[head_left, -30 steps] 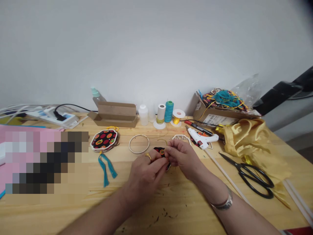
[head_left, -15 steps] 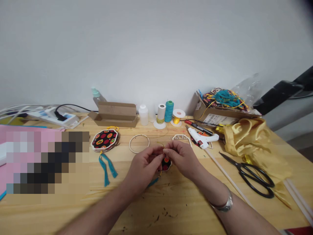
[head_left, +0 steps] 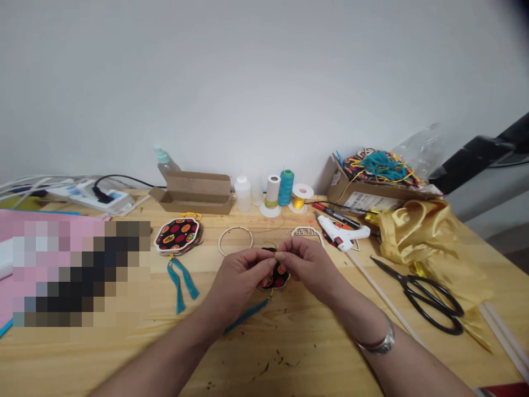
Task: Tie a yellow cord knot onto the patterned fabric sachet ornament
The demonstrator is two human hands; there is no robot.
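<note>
My left hand [head_left: 243, 277] and my right hand [head_left: 309, 270] meet fingertip to fingertip at the middle of the table, both closed in a pinch. Between them is a thin yellowish thread [head_left: 270, 244], whose end is hidden by the fingers. Directly under the fingertips lies a black ornament [head_left: 276, 281] with red and orange flower print and a pale rim, partly covered by my hands. From its lower edge a teal tassel [head_left: 248, 316] runs out below my left hand. A similar flowered ornament [head_left: 177, 235] with teal tassels lies to the left, near a thin wooden ring [head_left: 220, 242].
Thread spools [head_left: 286, 188] and a white bottle [head_left: 243, 194] stand at the back beside an open cardboard box [head_left: 194, 204]. To the right are a white glue gun [head_left: 343, 232], black scissors [head_left: 433, 300], gold cloth [head_left: 417, 231] and a box of ornaments [head_left: 359, 201].
My left hand has shifted slightly left and its fingers have straightened a little. More of the ornament and its teal tassel shows beneath. My right hand is almost unmoved.
</note>
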